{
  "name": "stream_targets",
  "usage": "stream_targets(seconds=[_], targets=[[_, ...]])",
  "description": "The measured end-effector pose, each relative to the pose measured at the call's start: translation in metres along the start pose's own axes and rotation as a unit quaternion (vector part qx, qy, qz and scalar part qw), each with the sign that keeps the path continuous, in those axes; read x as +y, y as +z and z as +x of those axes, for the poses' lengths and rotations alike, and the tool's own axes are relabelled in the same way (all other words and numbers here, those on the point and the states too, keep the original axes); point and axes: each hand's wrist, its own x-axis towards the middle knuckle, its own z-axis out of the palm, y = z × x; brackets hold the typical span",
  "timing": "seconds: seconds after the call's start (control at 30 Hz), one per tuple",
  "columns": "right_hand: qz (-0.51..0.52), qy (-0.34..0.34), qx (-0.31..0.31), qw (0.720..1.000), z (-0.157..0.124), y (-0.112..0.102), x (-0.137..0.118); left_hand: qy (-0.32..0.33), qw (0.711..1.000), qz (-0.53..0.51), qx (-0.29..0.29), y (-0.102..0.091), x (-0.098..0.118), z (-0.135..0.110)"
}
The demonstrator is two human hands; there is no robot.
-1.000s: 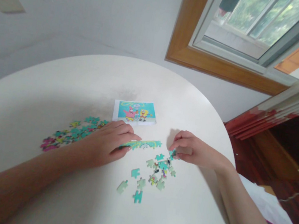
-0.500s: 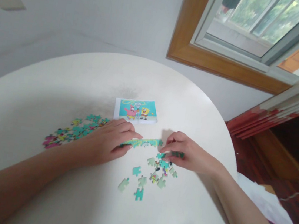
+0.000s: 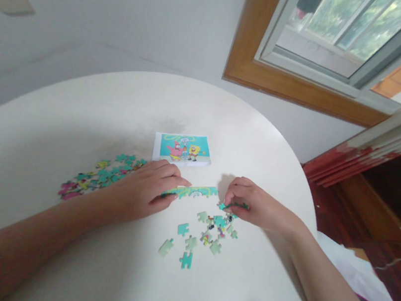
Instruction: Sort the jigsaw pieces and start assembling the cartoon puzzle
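Observation:
My left hand (image 3: 156, 181) lies over the left end of a joined puzzle strip (image 3: 198, 191), its fingers along the upper edge and its thumb at the lower edge. The strip is teal with a yellow-green border and lies flat. Just beyond the strip's right end, my right hand (image 3: 249, 203) pinches a teal puzzle piece (image 3: 221, 206) between thumb and fingers. More dark green pieces show under its curled fingers; whether they are held I cannot tell. Loose puzzle pieces (image 3: 219, 220), teal, pale green and multicoloured, lie below the right hand.
A picture card (image 3: 185, 149) with cartoon figures lies behind the strip. To the left, a pile of puzzle pieces (image 3: 104, 175) is partly covered by my left forearm. The round white table (image 3: 110, 273) stands against a wall with a wood-framed window (image 3: 250, 42).
My right hand has moved slightly right, away from the strip's end, and a teal piece has shifted with its fingertips. My left hand stays on the strip.

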Motion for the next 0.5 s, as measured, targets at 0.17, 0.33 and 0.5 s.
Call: stream_targets(seconds=[0.17, 0.33, 0.5], targets=[[0.002, 0.032, 0.017, 0.999, -0.0010, -0.0008, 0.0027, 0.001, 1.000, 0.001, -0.004, -0.0005, 0.0003, 0.0002], [0.032, 0.020, 0.014, 0.999, -0.0011, 0.0019, 0.0071, 0.002, 1.000, 0.003, -0.007, -0.0002, 0.0005, 0.0003], [0.041, 0.030, 0.004, 0.999, 0.0011, 0.0008, -0.0004, 0.000, 1.000, -0.001, -0.010, -0.0001, 0.0009, -0.0005]])
